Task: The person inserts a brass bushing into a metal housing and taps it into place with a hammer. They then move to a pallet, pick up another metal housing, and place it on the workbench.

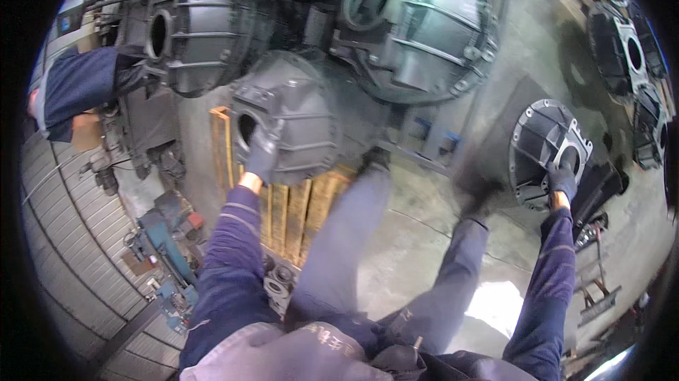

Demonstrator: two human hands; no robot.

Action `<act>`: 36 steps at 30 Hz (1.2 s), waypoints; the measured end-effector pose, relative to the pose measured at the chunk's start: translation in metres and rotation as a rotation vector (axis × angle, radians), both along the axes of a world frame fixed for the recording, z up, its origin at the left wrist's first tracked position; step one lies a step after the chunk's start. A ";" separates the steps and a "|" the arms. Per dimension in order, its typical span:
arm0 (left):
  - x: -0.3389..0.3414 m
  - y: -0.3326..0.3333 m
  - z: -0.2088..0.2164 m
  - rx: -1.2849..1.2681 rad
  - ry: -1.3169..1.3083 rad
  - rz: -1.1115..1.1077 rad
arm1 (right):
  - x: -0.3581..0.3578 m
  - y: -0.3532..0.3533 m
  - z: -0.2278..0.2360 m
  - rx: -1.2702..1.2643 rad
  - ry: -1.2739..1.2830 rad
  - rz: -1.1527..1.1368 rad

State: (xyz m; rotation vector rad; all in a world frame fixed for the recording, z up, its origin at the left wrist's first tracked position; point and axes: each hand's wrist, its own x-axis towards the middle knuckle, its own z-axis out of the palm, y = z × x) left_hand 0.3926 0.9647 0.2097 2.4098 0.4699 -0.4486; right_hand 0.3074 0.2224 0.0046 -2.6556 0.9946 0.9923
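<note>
My gloved left hand is closed on the rim of the round opening in a grey ribbed bell housing, just above a wooden pallet. Whether this casting rests on the pallet or is lifted, I cannot tell. Out to the right, my gloved right hand grips a second bell housing by its bright machined opening. That one is dark inside, with a bolt-hole flange facing up. Both arms are spread wide, one casting at each side of my legs.
Larger ribbed housings stand at the top, with another at upper left beside a person's blue sleeve. More castings line the far right. A blue metal tool lies at lower left. Grey concrete floor shows between my legs.
</note>
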 end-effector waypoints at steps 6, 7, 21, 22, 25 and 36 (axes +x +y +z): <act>0.005 -0.009 -0.001 0.262 -0.092 0.027 | 0.061 0.118 0.056 0.307 -0.390 0.001; 0.006 -0.008 0.001 0.226 -0.010 0.095 | 0.075 0.141 0.076 0.359 -0.485 0.026; 0.002 0.013 -0.011 0.073 0.102 0.055 | 0.367 0.727 0.410 1.486 -0.623 0.279; 0.002 0.014 -0.011 0.050 0.118 0.020 | 0.383 0.762 0.415 1.402 -0.561 0.374; 0.001 0.017 -0.009 0.091 0.121 -0.032 | 0.402 0.852 0.412 1.152 -0.479 0.511; -0.002 0.017 -0.013 -0.060 0.020 0.047 | 0.410 0.855 0.366 1.018 -0.338 0.228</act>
